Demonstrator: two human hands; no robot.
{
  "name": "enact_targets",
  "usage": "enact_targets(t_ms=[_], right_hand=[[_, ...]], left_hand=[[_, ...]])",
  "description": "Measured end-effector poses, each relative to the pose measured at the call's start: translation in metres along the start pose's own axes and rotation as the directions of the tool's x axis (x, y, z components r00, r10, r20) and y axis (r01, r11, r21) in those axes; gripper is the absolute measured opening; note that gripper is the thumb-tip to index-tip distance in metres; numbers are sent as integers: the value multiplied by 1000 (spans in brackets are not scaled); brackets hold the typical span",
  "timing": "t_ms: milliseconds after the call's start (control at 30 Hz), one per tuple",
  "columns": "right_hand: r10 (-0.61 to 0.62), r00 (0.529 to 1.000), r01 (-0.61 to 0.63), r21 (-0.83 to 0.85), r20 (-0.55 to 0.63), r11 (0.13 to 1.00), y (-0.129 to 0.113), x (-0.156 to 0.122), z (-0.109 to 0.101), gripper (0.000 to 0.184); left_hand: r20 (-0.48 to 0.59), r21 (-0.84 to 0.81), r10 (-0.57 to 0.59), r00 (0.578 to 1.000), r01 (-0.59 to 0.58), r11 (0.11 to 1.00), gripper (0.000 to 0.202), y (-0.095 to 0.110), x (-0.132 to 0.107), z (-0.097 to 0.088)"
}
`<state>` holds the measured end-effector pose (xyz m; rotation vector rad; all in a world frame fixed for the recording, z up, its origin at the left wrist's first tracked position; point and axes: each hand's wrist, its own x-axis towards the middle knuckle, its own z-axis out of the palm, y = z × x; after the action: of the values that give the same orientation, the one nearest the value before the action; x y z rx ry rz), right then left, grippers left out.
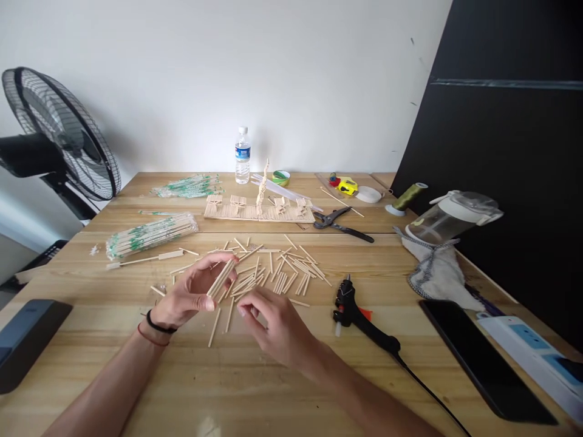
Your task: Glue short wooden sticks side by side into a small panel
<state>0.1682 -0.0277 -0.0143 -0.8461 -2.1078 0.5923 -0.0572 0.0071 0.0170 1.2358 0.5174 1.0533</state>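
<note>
My left hand (194, 291) is closed round a small bundle of short wooden sticks (221, 277), held just above the wooden table (291, 388). My right hand (273, 325) hovers low beside it, fingers curled and pinched over loose sticks; whether it holds one I cannot make out. A scatter of cut sticks (273, 273) lies just beyond both hands. Farther back stands a flat stick-built model (257, 209) with small upright parts.
A black glue gun (353, 312) with its cord lies right of my hands. Pliers (339, 221), wrapped chopstick packs (150, 233), a water bottle (243, 155), a thread spool (407, 197), a jug on cloth (449, 221), a dark tablet (483, 364) and a fan (59, 136) surround the work area.
</note>
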Motion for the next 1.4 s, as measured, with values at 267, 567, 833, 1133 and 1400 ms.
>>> enact_targets(t_ms=[267,567,833,1133,1400], right_hand=[[-51,961,103,-182,271,978,0,12,12,27],[-74,852,273,-319,518,907,0,22,17,12],[-63,802,322,-342,593,883,-3,19,13,6],[60,839,202,-412,541,889,-19,24,25,19],[234,909,-98,-369,344,924,-29,0,10,31]], left_hand=[[-31,-53,-20,999,18,998,63,-5,2,-12],[-21,-127,-1,1000,-1,992,54,-5,1,-9],[-30,-116,-6,1000,2,993,55,-7,2,-6],[-39,22,33,999,-32,999,56,-10,1,-7],[-3,188,69,998,-67,980,63,-8,1,-8]])
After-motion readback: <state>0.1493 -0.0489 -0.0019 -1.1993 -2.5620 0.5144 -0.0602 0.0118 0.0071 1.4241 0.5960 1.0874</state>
